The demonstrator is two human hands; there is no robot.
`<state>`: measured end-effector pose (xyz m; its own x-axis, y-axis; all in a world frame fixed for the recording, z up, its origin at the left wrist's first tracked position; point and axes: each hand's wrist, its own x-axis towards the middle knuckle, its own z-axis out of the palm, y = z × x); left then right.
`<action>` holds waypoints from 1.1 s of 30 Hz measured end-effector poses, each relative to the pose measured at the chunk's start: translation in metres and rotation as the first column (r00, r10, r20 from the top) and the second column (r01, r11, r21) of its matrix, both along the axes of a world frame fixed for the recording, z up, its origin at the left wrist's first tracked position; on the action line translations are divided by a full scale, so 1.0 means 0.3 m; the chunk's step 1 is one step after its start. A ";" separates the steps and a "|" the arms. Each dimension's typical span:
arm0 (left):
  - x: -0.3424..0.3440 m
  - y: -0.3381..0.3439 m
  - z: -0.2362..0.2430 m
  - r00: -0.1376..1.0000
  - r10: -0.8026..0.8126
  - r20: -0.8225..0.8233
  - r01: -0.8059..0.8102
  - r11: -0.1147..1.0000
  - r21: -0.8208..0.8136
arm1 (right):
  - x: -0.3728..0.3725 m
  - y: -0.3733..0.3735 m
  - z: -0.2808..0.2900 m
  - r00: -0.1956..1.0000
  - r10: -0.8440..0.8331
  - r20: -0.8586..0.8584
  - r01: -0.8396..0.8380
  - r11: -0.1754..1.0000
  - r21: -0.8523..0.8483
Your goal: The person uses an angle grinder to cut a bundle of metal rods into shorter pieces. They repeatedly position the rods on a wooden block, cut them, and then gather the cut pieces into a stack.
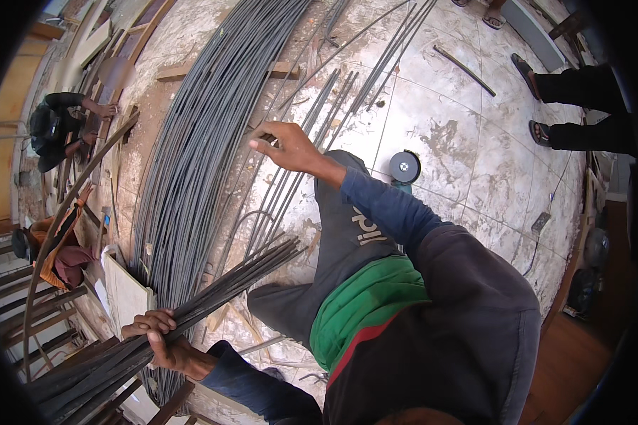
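Note:
My left hand (164,341) is closed around a thick bunch of dark steel rods (237,273). The bunch slants from the lower left corner up to its cut ends near my knee. My right hand (285,146) is raised beside the large pile of long steel rods (191,134) on the floor. Its thumb and forefinger are apart, with nothing visible between them; the other fingers are partly hidden. Thinner groups of loose rods (280,185) lie between the pile and my leg.
An angle grinder (405,168) with a grey disc rests right of my knee. A wooden batten (283,70) lies under the pile. A short dark bar (466,71) is on the tiled floor. Two people work at the left; another's legs (581,110) stand at the right. A cable box (541,223) lies nearby.

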<state>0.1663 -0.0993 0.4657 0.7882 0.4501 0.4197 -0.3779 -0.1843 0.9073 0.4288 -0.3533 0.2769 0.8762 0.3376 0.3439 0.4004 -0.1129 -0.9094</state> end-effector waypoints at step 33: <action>-0.220 0.012 0.009 0.967 0.251 -0.044 -0.254 0.961 -0.112 | 0.405 -0.284 -0.920 0.723 0.666 -0.183 -0.208 -0.043 -0.977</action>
<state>0.1002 -0.0957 0.4686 0.6538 0.6803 0.3313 -0.3053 -0.1635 0.9381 0.5503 -0.4387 0.0010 0.3371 0.8250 -0.4536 0.9118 -0.4061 -0.0608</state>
